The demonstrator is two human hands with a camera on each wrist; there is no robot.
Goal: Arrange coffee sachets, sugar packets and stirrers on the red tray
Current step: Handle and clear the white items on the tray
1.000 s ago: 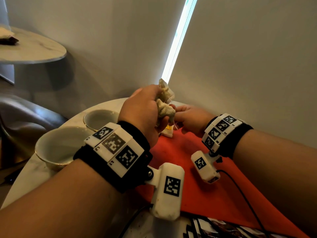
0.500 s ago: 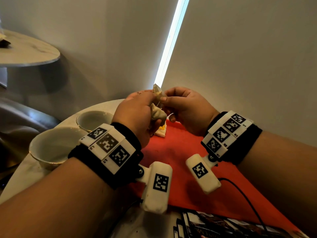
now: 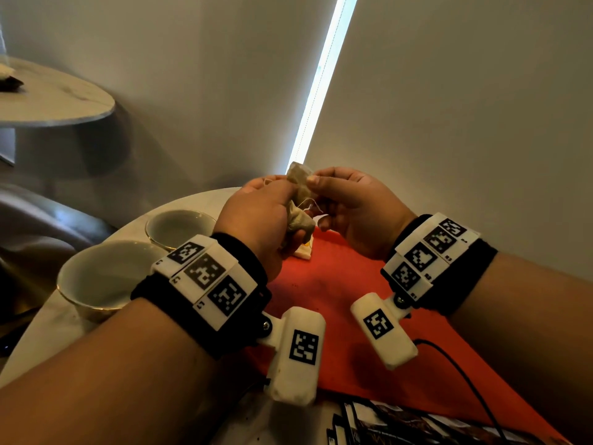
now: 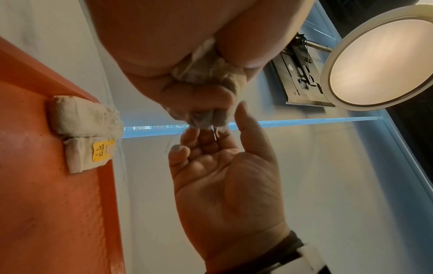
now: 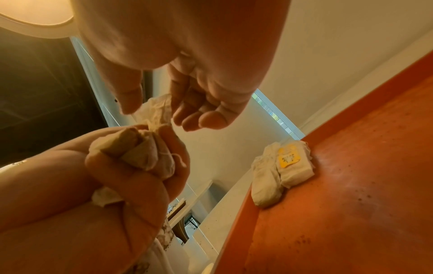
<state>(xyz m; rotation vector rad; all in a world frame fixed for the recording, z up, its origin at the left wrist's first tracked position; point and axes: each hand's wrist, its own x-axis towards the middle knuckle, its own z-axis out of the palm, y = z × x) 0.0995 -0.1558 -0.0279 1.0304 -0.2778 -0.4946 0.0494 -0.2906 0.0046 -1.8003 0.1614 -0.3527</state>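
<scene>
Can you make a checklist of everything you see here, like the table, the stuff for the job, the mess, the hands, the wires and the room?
Surface: round pale table carrying the red tray.
Job's things: two sachets lie at the tray's far corner, one with a yellow tag; a crumpled bunch of sachets is held above it.
Clutter: two white cups; dark printed packets at the tray's near edge.
Hands: left hand grips the bunch; right hand pinches its top.
Cables: black cable over the tray.
Surroundings: pale walls, bright window strip, second round table.

red-orange tray [image 3: 369,293] with dark specks, beige crumpled sachets [image 3: 300,213], yellow tag [image 4: 103,152] on off-white sachets, white cups [image 3: 106,277] with maybe gold rims, black-and-white checker-like wristbands [image 3: 208,277]
</scene>
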